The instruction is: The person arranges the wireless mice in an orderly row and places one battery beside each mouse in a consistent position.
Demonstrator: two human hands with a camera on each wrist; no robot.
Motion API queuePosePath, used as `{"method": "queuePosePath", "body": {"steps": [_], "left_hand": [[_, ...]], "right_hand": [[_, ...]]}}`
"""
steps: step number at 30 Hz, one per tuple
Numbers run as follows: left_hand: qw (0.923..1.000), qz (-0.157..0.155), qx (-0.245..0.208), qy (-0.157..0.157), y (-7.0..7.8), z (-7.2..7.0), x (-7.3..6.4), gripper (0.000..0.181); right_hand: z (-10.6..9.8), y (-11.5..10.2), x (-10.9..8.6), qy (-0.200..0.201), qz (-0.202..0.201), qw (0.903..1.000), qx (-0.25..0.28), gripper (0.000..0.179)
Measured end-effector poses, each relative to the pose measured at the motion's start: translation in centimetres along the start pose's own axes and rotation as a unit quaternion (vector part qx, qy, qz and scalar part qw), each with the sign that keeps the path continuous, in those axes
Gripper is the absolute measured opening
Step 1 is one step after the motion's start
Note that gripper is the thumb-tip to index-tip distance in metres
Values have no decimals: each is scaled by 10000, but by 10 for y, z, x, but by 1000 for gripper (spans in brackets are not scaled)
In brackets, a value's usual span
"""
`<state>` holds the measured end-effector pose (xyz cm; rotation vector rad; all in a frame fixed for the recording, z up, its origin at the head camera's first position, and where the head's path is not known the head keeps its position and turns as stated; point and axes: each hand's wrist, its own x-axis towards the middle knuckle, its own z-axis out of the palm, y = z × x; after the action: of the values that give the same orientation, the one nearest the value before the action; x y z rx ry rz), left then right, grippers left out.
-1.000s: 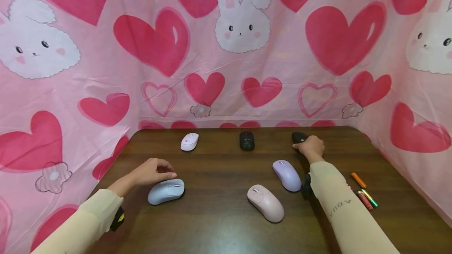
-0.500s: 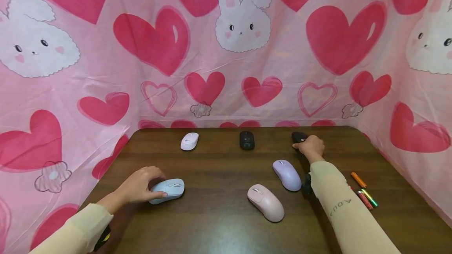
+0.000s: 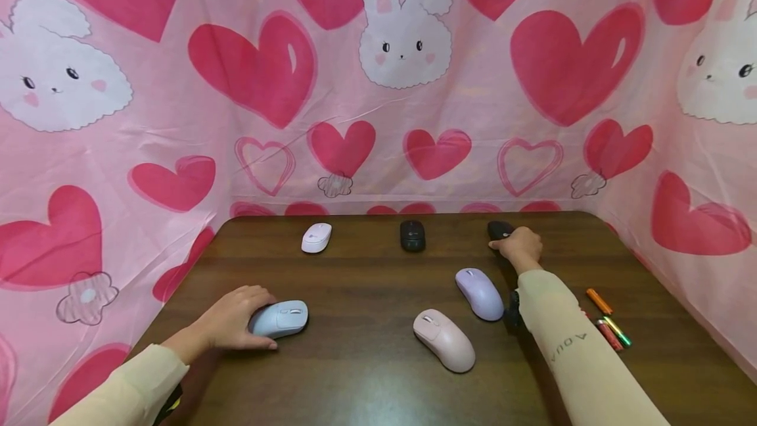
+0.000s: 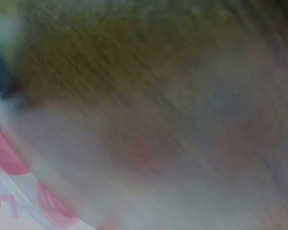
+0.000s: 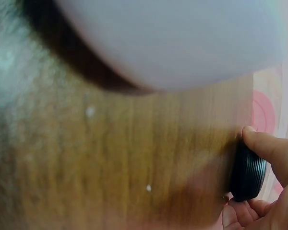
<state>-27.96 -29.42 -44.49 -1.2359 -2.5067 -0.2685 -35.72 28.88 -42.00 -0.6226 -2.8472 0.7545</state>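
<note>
Toward the left of the table, a light blue computer mouse (image 3: pixel 284 318) lies with its scroll wheel pointing right. My left hand (image 3: pixel 235 321) holds it from behind, thumb along the near side and fingers at the far side. At the far right, a black computer mouse (image 3: pixel 500 230) is gripped by my right hand (image 3: pixel 522 246). The right wrist view shows the thumb (image 5: pixel 264 143) on one side of that mouse and fingers on the other. Only a blurred tabletop fills most of the left wrist view, with a bit of finger at its left edge.
A lilac mouse (image 3: pixel 480 294) lies beside my right forearm, and a pale pink mouse (image 3: pixel 445 340) is nearer. A white mouse (image 3: pixel 317 238) and another black mouse (image 3: pixel 412 236) sit along the back. Small batteries (image 3: pixel 609 332) lie at the right. Pink curtain surrounds the table (image 3: pixel 355 281).
My left hand has come down from above the light blue mouse to its rear, and the thumb has slid from its top to its near side. The right hand has stayed put.
</note>
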Motion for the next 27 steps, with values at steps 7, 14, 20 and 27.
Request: {"method": "queuePosePath", "body": {"steps": [7, 14, 20, 27], "left_hand": [[9997, -161, 37, -176, -2, -2, -2, 59], [9993, -301, -52, -210, 2, -2, -2, 56], [9988, -453, -48, 151, 5, 0, 3, 52], [9947, -994, 182, 198, 8, -2, 21, 53]], "right_hand": [[2, -1, -1, 1, -7, 10000, 46, 71], [3, -1, -1, -16, 18, 10000, 46, 72], [3, 0, 0, -28, 29, 10000, 40, 72], [0, -1, 0, -43, 120, 9999, 75, 72]]}}
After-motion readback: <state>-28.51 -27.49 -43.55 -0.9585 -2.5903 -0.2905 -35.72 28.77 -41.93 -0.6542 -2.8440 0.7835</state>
